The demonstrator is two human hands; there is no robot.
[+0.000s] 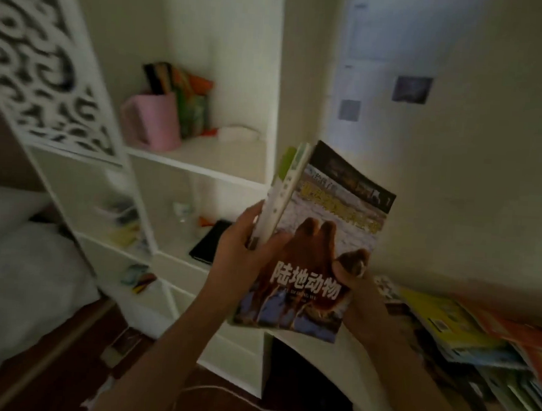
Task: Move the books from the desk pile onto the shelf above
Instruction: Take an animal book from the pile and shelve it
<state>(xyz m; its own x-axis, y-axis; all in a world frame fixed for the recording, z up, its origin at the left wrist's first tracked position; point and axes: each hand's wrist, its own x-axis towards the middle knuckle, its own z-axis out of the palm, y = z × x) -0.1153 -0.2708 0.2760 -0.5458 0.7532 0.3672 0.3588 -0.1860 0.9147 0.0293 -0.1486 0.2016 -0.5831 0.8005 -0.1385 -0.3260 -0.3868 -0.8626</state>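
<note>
Both hands grip a small stack of books [318, 240] in mid-air near the shelf [202, 162]: left hand [243, 254] round the spines, right hand [354, 285] pinching the cover; many remain in the desk pile [466, 331]

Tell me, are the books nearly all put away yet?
Not nearly. A few books already stand on the shelf, beside a pink holder. Right now the left hand and right hand hold a camel book with another book behind it. Lots of books remain in the desk pile.
</note>
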